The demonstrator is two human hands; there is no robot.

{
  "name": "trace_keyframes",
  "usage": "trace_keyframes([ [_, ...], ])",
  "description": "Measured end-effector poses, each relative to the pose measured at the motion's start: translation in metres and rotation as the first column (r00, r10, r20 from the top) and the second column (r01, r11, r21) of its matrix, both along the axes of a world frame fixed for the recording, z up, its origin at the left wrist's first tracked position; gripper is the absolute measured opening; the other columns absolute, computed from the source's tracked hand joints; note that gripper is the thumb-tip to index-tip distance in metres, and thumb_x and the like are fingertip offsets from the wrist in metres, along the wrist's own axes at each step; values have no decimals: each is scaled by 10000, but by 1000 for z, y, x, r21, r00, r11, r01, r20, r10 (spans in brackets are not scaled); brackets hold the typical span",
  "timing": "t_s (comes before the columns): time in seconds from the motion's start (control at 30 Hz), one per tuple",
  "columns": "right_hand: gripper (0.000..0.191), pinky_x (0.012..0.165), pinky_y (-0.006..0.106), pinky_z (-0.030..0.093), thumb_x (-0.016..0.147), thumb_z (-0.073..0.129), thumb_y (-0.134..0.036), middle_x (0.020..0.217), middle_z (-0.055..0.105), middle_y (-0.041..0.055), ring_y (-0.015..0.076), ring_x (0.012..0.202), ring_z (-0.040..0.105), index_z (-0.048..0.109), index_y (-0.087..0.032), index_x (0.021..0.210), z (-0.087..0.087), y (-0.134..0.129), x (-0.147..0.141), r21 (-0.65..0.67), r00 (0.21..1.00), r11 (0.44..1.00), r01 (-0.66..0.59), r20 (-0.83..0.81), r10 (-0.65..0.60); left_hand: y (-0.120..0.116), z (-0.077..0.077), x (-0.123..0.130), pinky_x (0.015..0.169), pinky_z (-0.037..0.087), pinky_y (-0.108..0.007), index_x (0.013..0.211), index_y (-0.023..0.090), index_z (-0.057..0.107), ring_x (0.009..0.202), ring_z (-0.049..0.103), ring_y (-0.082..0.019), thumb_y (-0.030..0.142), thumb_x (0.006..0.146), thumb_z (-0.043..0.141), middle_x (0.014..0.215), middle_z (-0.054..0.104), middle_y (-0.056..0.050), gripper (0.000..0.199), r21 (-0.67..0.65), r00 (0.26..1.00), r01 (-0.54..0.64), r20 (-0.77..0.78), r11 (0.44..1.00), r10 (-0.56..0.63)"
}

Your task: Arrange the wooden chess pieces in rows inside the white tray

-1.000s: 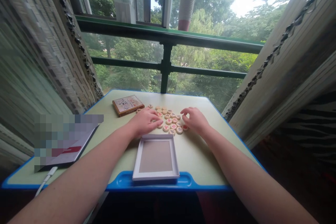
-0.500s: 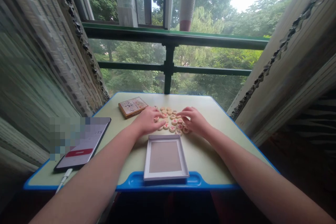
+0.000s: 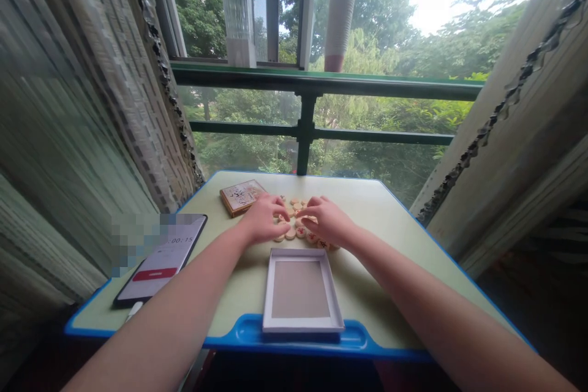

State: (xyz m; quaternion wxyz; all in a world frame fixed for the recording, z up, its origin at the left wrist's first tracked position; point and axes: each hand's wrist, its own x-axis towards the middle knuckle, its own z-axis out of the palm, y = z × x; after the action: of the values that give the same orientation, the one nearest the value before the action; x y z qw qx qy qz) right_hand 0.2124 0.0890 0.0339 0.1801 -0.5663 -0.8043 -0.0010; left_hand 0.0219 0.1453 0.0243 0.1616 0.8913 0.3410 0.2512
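Note:
Several round wooden Chinese chess pieces (image 3: 301, 232) lie together on the table, some marked with red characters and some with dark ones. My left hand (image 3: 265, 218) rests at the left side of the group, its fingers apart around a few pieces. From the right, my right hand (image 3: 327, 220) reaches over the pieces with fingers spread, covering some of them. Neither hand has a piece lifted off the table. Just in front of the group sits a shallow white box tray (image 3: 303, 290) with a bare brown bottom.
A patterned box lid (image 3: 242, 196) lies behind my left hand. A phone (image 3: 160, 260) with a cable is at the left of the table (image 3: 390, 294), which has a blue rim and a pen groove. Curtains (image 3: 156, 104) flank the window and its green railing (image 3: 331, 82).
My right hand has moved left over the pieces, closer to my left hand. The whole view has shifted a little, so everything appears lower and further right.

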Motion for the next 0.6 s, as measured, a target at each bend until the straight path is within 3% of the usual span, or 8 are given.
trace_keyframes([
  [0.2,180,744,276,363,804,582,-261,878,620,51,163,781,480,748,-251,871,-3,-6,5,-67,1000,998,20,11,-20,-6,0,8,1007,329,-433,721,228,741,1062,424,-279,425,647,672,991,540,-68,221,-91,998,-29,-54,995,24],
  [0.37,191,779,282,374,787,602,-329,898,650,58,186,845,507,744,-240,878,-3,-4,8,-90,992,989,119,-26,-121,-7,2,6,1018,322,-427,722,240,740,1053,431,-262,363,649,672,970,528,-56,158,-124,998,31,-57,992,-39],
  [0.5,185,783,279,379,782,610,-379,878,658,49,185,842,514,743,-265,841,-4,0,11,-109,990,984,142,8,-142,-7,2,4,1012,333,-402,735,255,739,1044,446,-246,268,634,658,1017,546,-40,130,-145,991,95,-80,985,-108],
  [0.6,212,762,273,380,785,606,-414,899,664,53,186,842,511,742,-259,833,-5,1,12,-96,988,984,150,32,-148,-8,1,3,1012,329,-397,745,244,735,1052,443,-250,297,632,668,1045,558,-44,142,-139,989,111,-87,984,-124],
])
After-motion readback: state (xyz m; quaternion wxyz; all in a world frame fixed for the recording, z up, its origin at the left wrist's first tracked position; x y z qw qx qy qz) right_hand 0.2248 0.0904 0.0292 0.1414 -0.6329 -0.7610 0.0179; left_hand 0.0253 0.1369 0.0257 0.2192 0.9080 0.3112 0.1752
